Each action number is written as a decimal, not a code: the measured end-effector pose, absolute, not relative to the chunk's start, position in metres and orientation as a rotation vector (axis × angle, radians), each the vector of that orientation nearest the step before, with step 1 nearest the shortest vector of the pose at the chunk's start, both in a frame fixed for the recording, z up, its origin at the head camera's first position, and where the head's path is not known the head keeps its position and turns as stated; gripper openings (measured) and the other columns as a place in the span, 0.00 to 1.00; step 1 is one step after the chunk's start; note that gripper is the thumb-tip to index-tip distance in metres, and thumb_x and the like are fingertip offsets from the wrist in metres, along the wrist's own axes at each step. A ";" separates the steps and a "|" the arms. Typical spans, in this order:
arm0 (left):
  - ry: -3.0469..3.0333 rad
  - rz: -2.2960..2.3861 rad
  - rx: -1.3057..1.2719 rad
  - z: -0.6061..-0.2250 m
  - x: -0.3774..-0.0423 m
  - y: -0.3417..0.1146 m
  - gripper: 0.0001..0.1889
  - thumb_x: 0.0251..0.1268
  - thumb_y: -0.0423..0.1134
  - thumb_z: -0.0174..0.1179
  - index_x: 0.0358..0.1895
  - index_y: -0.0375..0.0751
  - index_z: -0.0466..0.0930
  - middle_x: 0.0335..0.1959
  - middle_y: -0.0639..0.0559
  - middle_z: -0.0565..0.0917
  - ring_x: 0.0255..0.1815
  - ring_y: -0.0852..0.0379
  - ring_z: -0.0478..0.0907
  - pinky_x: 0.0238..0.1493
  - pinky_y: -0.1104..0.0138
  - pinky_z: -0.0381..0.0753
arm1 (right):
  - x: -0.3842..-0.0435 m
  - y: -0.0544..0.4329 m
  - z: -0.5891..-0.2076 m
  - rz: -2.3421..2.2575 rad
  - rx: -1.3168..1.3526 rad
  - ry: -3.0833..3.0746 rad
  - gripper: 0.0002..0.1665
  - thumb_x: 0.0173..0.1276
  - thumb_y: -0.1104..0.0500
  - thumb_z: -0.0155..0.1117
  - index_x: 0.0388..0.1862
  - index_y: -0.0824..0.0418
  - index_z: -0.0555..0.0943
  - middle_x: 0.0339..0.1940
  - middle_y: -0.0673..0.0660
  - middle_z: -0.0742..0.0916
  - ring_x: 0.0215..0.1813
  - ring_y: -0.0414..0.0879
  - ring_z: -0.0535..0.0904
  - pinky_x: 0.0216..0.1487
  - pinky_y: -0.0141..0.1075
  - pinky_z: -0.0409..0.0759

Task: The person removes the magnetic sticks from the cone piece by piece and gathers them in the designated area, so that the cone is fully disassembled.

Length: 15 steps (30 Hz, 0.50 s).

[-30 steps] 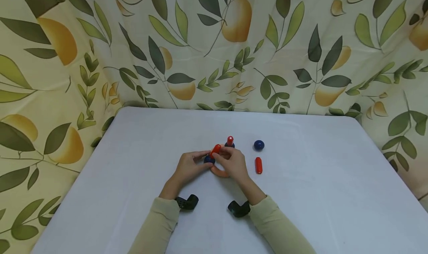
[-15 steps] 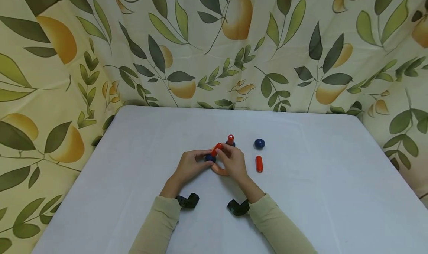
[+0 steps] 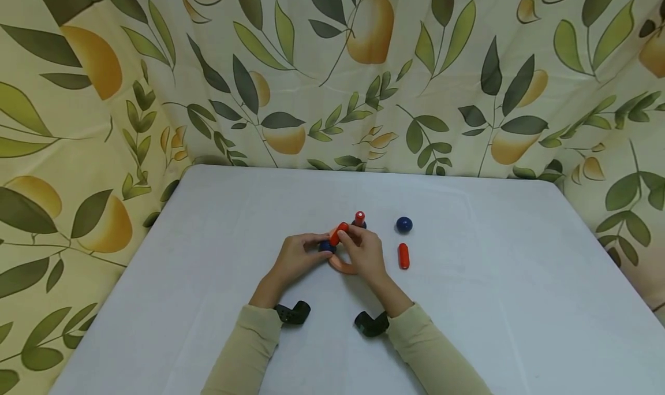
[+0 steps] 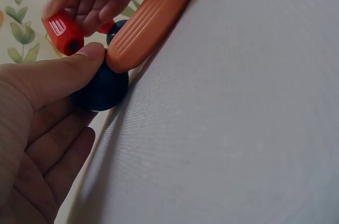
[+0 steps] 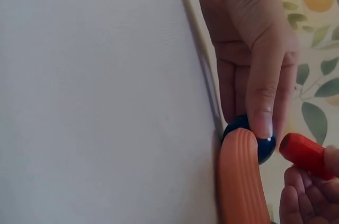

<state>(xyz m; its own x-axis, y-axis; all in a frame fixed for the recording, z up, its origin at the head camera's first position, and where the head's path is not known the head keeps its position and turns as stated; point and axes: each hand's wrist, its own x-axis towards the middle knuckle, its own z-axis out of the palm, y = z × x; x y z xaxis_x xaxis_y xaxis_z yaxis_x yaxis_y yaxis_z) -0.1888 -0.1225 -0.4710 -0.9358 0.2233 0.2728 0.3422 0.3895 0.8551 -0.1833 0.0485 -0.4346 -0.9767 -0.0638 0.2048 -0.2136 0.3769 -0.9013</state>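
My left hand (image 3: 293,260) pinches a dark blue ball (image 4: 100,89) between thumb and fingers. One end of a ribbed orange curved bar (image 4: 151,23) meets this ball, and the bar arcs to the right, partly behind my right hand (image 3: 368,253). Thumb and fingers of that right hand pinch a short red rod (image 3: 339,234), tilted, its lower end close above the ball. In the right wrist view a dark tip shows on the rod's end, a small gap from the ball. Behind the right hand, another red rod (image 3: 359,218) stands upright on a second blue ball (image 3: 362,226).
To the right of my hands a loose blue ball (image 3: 404,224) and a loose red rod (image 3: 403,256) lie on the white table (image 3: 467,302). A fruit-patterned curtain (image 3: 332,94) hangs behind the table. Black devices (image 3: 295,313) sit at both wrists.
The red rod in my right hand has shifted slightly right and leans a bit more. My left hand stays on the blue ball.
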 end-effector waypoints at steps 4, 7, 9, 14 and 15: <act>-2.547 -1.618 -0.488 -0.470 -0.188 -0.122 0.18 0.49 0.39 0.70 0.45 0.39 0.83 0.45 0.54 0.82 0.51 0.58 0.76 0.53 0.64 0.72 | -0.182 0.054 -0.431 1.682 0.240 -2.516 0.17 0.65 0.61 0.61 0.48 0.71 0.80 0.37 0.60 0.85 0.40 0.51 0.79 0.44 0.42 0.78; -2.557 -1.649 -0.480 -0.469 -0.187 -0.122 0.18 0.49 0.40 0.70 0.46 0.39 0.83 0.46 0.54 0.82 0.51 0.58 0.76 0.54 0.64 0.71 | -0.179 0.063 -0.427 1.698 0.216 -2.542 0.16 0.65 0.60 0.61 0.48 0.69 0.80 0.37 0.60 0.85 0.39 0.50 0.79 0.43 0.41 0.78; -2.555 -1.662 -0.479 -0.469 -0.187 -0.121 0.19 0.49 0.40 0.70 0.46 0.38 0.83 0.46 0.54 0.82 0.51 0.58 0.76 0.54 0.64 0.71 | -0.179 0.071 -0.424 1.722 0.209 -2.549 0.17 0.64 0.61 0.61 0.48 0.69 0.80 0.37 0.60 0.85 0.40 0.50 0.80 0.42 0.40 0.78; -2.559 -1.683 -0.441 -0.467 -0.186 -0.121 0.18 0.49 0.38 0.70 0.46 0.39 0.83 0.46 0.53 0.82 0.51 0.58 0.76 0.53 0.66 0.72 | -0.180 0.094 -0.416 1.710 0.229 -2.635 0.19 0.66 0.60 0.60 0.51 0.72 0.78 0.39 0.63 0.85 0.39 0.52 0.80 0.38 0.34 0.79; -2.556 -1.687 -0.441 -0.467 -0.186 -0.121 0.18 0.49 0.38 0.70 0.46 0.38 0.83 0.46 0.53 0.82 0.51 0.58 0.76 0.53 0.66 0.72 | -0.180 0.099 -0.413 1.681 0.233 -2.665 0.19 0.66 0.60 0.60 0.51 0.72 0.78 0.39 0.63 0.85 0.39 0.52 0.80 0.37 0.34 0.78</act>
